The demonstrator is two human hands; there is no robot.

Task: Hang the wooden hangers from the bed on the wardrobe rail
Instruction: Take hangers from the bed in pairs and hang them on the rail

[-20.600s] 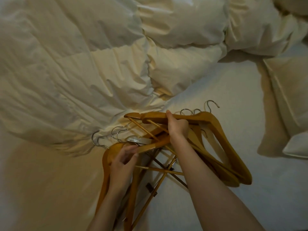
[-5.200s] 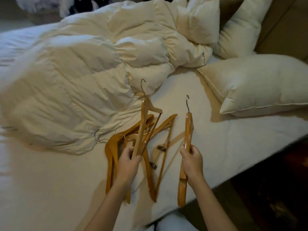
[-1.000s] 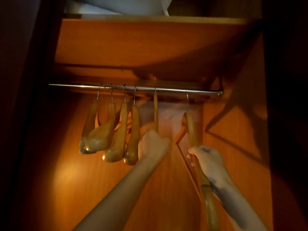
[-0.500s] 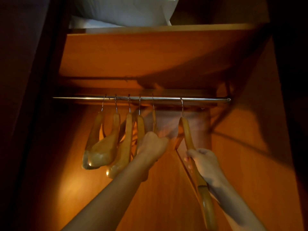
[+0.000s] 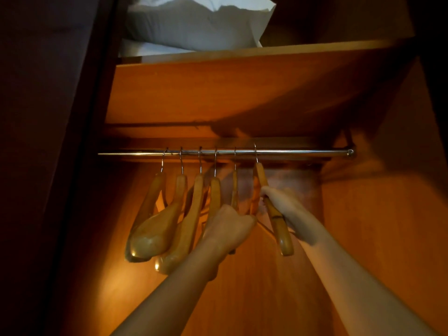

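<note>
Inside the wardrobe a chrome rail [image 5: 303, 152] runs across, and several wooden hangers [image 5: 167, 214] hang from its left half. My left hand [image 5: 229, 226] is closed around the lower part of a thin wooden hanger [image 5: 234, 187] whose hook sits on the rail. My right hand [image 5: 281, 202] grips another wooden hanger [image 5: 281, 229] by its arm; its hook is over the rail just right of the others. The bed is out of view.
A wooden shelf [image 5: 242, 88] sits just above the rail, with a white pillow [image 5: 198, 25] on top. The wardrobe's right wall [image 5: 388, 238] and a dark left door edge [image 5: 80, 166] close in the space. The rail's right half is bare.
Both hands have moved left along the rail with their hangers, closing up to the hanging group. The right hand has slid higher up its hanger, and the view has tilted upward.
</note>
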